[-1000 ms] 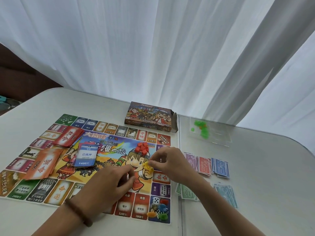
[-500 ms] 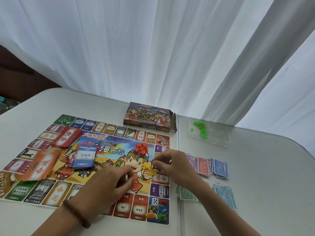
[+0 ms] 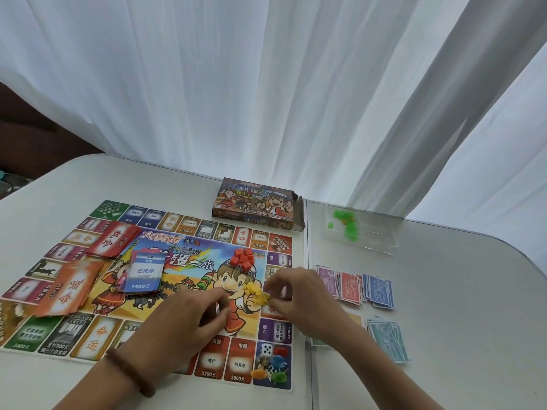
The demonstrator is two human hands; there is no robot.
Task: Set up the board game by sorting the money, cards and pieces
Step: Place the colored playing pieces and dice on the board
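Observation:
The colourful game board [image 3: 189, 261] lies on the white table. My right hand [image 3: 299, 294] pinches at a small heap of yellow pieces [image 3: 255, 290] on the board's middle picture. My left hand [image 3: 189, 318] rests on the board just left of it, fingers curled under, and what they hold is hidden. A heap of red pieces [image 3: 244, 257] sits above the yellow ones. Three card decks lie on the board's left: red [image 3: 114, 239], orange [image 3: 71, 288] and blue [image 3: 145, 272]. Money stacks lie right of the board: purple [image 3: 327, 279], red [image 3: 350, 287], blue [image 3: 380, 290] and light blue [image 3: 387, 340].
The open game box [image 3: 257, 204] stands behind the board. A clear plastic tray [image 3: 373, 241] with green pieces [image 3: 344, 221] is at the back right. A white die [image 3: 267, 349] and coloured pawns [image 3: 275, 368] sit on the board's near right corner. White curtains hang behind the table.
My right hand has come down to the board with a yellow piece, and several yellow pieces now lie in a heap by its fingertips. My left hand has barely moved.

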